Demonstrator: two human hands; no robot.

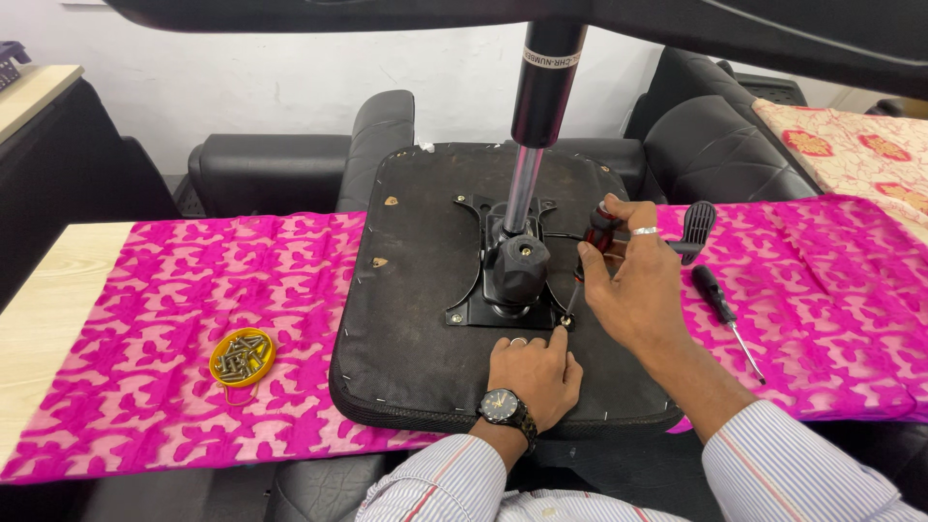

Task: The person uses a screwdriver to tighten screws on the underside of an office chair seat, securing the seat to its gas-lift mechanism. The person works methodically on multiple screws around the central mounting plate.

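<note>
While the sleeves were cut off by the lower edge, the left hand (530, 372) rested on the seat (416, 290), fingers curled, one fingertip steadying a screw (564, 320) at the near right corner of the plate (474, 275). Right of it, the right hand (633, 280) gripped a screwdriver (590, 261), whose tip met that screw; the palm hid most of the handle. A spare screwdriver (723, 311) lay right of the seat on pink cloth (193, 290), a yellow lid (242, 356) of screws left. Beyond, the gas cylinder (536, 126) rose from the plate, its top cut off.
</note>
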